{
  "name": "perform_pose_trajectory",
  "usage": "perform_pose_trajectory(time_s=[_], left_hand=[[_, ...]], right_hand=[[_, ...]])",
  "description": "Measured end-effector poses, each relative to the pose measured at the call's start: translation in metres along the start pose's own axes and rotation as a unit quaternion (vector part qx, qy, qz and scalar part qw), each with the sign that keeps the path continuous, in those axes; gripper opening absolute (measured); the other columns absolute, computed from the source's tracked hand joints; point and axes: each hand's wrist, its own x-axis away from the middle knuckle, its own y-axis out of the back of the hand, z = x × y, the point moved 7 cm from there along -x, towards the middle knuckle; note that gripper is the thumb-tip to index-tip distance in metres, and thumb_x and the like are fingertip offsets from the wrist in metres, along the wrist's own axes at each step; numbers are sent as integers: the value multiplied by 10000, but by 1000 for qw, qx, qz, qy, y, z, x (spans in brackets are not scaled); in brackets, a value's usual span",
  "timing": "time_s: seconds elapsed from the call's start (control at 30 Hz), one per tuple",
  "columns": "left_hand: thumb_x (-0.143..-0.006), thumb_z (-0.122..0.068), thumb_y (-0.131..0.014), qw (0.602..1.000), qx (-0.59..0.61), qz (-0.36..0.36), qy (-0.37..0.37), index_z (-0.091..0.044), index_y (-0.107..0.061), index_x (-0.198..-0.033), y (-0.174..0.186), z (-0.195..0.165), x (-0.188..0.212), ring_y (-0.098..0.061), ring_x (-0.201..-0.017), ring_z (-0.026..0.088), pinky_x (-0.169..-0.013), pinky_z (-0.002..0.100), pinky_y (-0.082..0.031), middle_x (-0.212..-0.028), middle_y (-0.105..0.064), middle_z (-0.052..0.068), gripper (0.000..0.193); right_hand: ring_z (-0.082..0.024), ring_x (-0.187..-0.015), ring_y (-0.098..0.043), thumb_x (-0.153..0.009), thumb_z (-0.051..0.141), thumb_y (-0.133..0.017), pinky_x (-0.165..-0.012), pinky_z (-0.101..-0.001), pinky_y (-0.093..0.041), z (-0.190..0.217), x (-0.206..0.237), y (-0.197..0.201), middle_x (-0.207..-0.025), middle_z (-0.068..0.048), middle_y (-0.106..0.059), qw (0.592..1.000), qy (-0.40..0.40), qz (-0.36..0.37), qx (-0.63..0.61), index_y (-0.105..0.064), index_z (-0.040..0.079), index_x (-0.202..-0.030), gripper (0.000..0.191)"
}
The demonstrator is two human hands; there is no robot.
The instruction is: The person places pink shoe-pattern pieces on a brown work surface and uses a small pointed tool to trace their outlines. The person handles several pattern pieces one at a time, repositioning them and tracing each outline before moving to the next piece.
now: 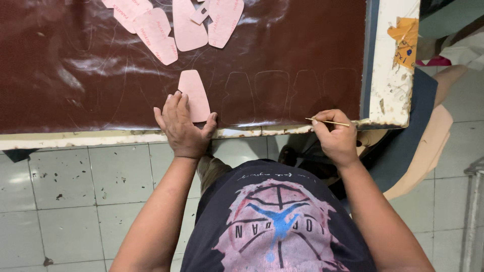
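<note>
Under the flat, open left hand (182, 125), pink template (194, 95); right hand (335, 137) pinching stylus (327, 121).

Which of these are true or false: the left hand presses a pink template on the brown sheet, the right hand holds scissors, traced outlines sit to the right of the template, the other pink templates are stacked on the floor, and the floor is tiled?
1. The left hand presses a pink template flat on the brown sheet. True.
2. The right hand holds scissors. False: it holds a thin stick-like marking tool.
3. Traced outlines lie on the sheet to the right of the template. True.
4. The other pink templates are stacked on the floor. False: they lie spread on the sheet near its far edge.
5. The floor below the table is tiled. True.
</note>
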Motion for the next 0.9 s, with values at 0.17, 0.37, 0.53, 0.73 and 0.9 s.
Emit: perform_pose_trajectory(time_s=[0.17, 0.37, 0.53, 0.73, 0.9], left_hand=[[-868, -576, -786, 1000, 4, -12, -10, 6, -526, -1396, 1, 1, 0, -424, -1448, 381, -1227, 657, -185, -1475, -503, 183, 827], [-851, -571, -774, 1000, 5, 3, 4, 12, -546, -1387, -1, 4, -1, -425, -1447, 372, -1226, 653, -173, -1469, -512, 182, 824], [-853, -560, -771, 1000, -1, 1, 1, 5, -560, -1382, -2, 3, -3, -425, -1451, 367, -1230, 650, -173, -1476, -514, 180, 803], [-855, -561, -767, 1000, 0, 4, 3, 10, -560, -1379, -3, 3, -3, -418, -1451, 369, -1228, 648, -173, -1481, -506, 180, 802], [-851, -557, -763, 1000, -6, 16, 7, 7, -563, -1370, -1, 3, -1, -419, -1450, 373, -1226, 650, -173, -1482, -502, 180, 792]], right_hand=[[-111, -910, -657, -968, 3, -683, -819, -260, -546, 6, 1, -1, -1026, -70, -715, 999, 16, -11, -31, -654, 7, -1002, 44], [-124, -848, -700, -967, -2, -674, -736, -272, -587, -12, -19, 19, -989, -72, -725, 994, -77, -44, -63, -629, 16, -995, 56], [-121, -904, -721, -1022, -6, -677, -801, -265, -622, -22, -61, 60, -1025, -84, -705, 984, 0, -156, -89, -616, 10, -1066, 77], [-121, -834, -692, -994, 42, -736, -745, -252, -571, -35, -81, 61, -939, -77, -722, 985, 6, -167, -34, -642, 3, -1043, 113], [-144, -864, -680, -989, 54, -776, -795, -275, -552, -22, -78, 58, -936, -92, -732, 980, 47, -178, 72, -698, -17, -1008, 107]])
